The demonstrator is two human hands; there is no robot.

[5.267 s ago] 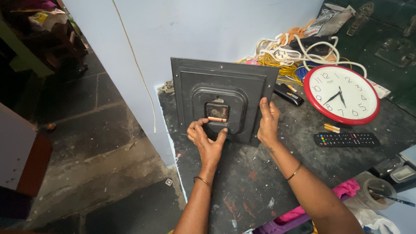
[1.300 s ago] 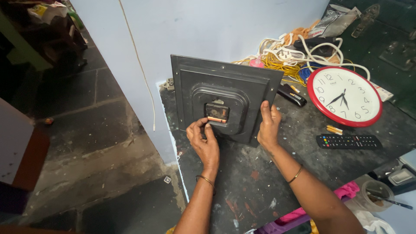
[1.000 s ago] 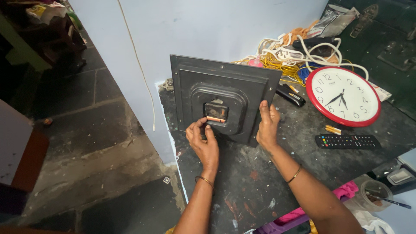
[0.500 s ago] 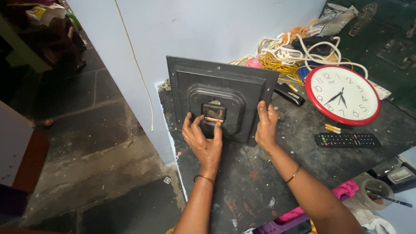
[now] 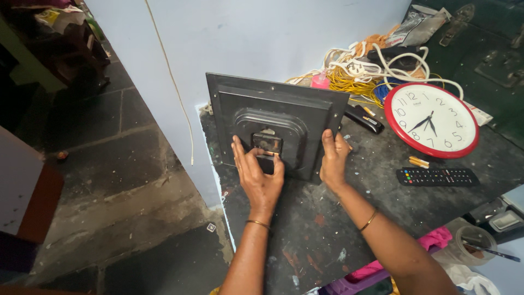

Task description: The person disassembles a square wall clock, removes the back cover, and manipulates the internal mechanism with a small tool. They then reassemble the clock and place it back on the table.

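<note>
**Tech 1:** Black plastic clock back, square, stands upright on its lower edge on the dark table, rear face toward the camera. Confirm hand positions.

**Tech 2:** Left hand lies flat against the rear face at the lower centre. Its fingers are extended and slightly spread, not curled around anything; the thumb and fingertips touch the small movement module set in the raised middle panel. Whether a part is pinched between them cannot be told.

**Tech 1:** Right hand?

**Tech 2:** Right hand grips the clock back at its right edge. Fingers closed around the rim, thumb on the rear face, steadying the panel upright.

**Tech 1:** Surrounding items?

**Tech 2:** Round red-rimmed wall clock lies face up on the table, well to the right. Black remote control lies just below it, two small batteries between them. Tangle of white and yellow cables sits behind the panel, near the blue wall.
</note>
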